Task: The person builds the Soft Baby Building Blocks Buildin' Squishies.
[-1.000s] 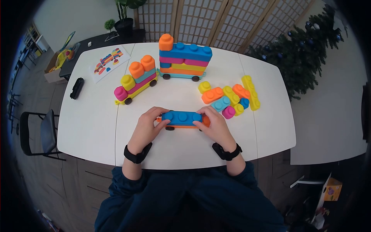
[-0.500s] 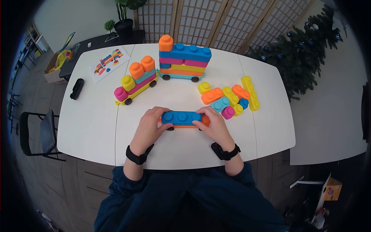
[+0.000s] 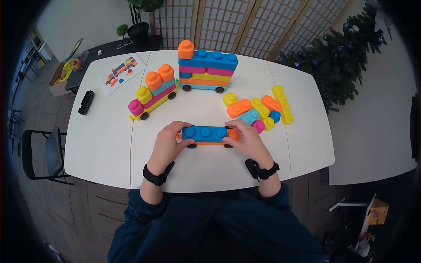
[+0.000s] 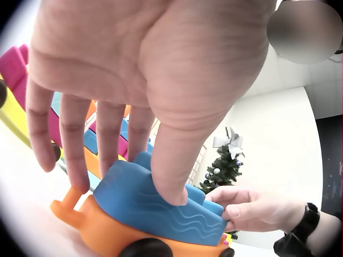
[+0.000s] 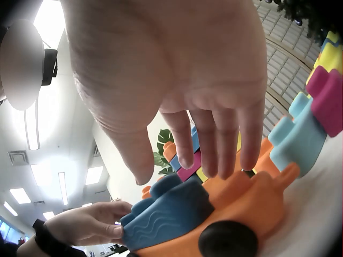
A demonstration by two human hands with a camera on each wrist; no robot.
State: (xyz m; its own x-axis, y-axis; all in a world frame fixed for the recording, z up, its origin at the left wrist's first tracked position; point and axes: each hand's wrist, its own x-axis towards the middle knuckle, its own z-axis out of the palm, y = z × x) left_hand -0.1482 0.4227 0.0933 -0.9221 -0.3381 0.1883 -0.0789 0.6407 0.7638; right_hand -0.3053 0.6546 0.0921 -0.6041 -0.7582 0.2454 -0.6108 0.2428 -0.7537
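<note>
A long blue building block (image 3: 205, 133) with wavy sides sits on an orange wheeled base (image 3: 208, 143) at the table's near middle. My left hand (image 3: 168, 139) holds the block's left end, thumb (image 4: 170, 179) on its near side and fingers on the far side. At the other end, my right hand (image 3: 245, 138) is spread around the base's bare orange stud (image 3: 233, 134). Its fingers and thumb look fairly straight, just above the pieces in the right wrist view. A hitch (image 4: 67, 210) sticks out of the base's left end.
Loose blocks (image 3: 259, 104) lie in a cluster to the right, beside a long yellow block (image 3: 282, 105). Behind stand a tall stacked wagon (image 3: 208, 70) and a yellow-based wagon (image 3: 154, 97). A picture sheet (image 3: 123, 73) and black case (image 3: 86, 102) lie at left.
My right hand has slid right, off the blue block's end to the orange stud, and its fingers have loosened. My left hand keeps its hold on the block.
</note>
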